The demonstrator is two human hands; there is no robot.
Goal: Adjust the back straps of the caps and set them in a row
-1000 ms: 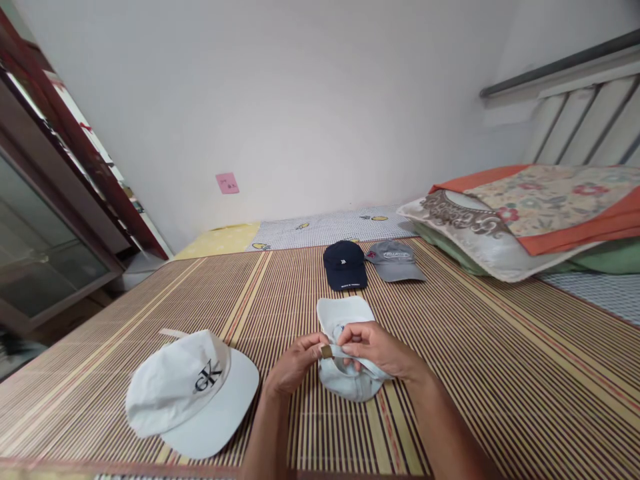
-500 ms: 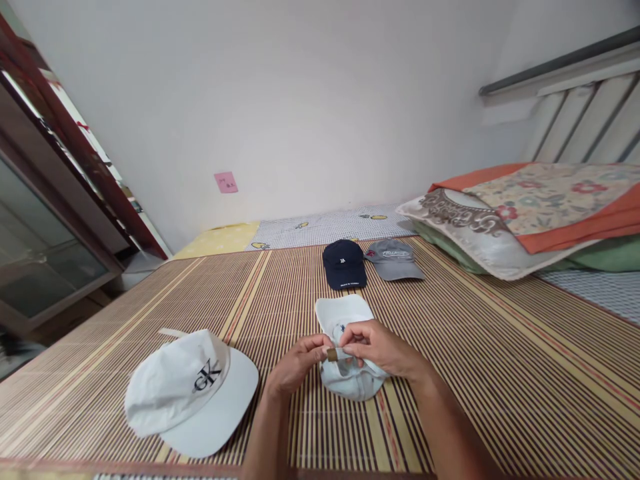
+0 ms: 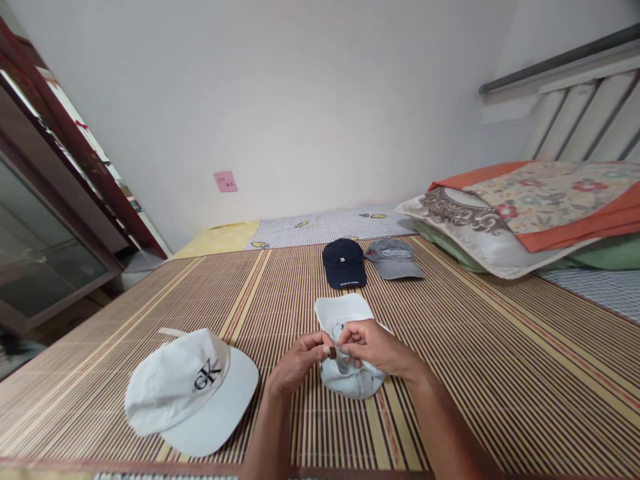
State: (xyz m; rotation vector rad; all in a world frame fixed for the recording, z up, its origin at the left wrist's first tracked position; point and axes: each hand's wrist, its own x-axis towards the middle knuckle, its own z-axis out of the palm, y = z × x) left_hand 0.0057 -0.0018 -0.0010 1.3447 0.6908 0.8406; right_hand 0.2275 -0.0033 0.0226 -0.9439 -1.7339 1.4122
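Note:
A pale cap [image 3: 353, 385] lies on the striped mat, its brim pointing away from me. Its back strap has a small brown-gold buckle [image 3: 333, 353], which sits between my two hands. The fingers of my left hand [image 3: 300, 360] pinch the strap at the buckle's left side. From the right, my right hand [image 3: 377, 347] pinches the strap close to the buckle and covers part of the cap. A white cap with black letters [image 3: 190, 390] rests to the left of my left forearm.
Beyond the pale cap are a navy cap [image 3: 344, 263] and a grey cap [image 3: 395, 259], side by side on the mat [image 3: 480, 373]. Pillows [image 3: 565, 200] are piled at the right, near a radiator [image 3: 585, 120]. A glass-fronted cabinet [image 3: 45, 247] stands at the left.
My right fingers have shifted slightly left, nearer my left fingers, and less of the buckle and strap shows between them. The caps have stayed in place.

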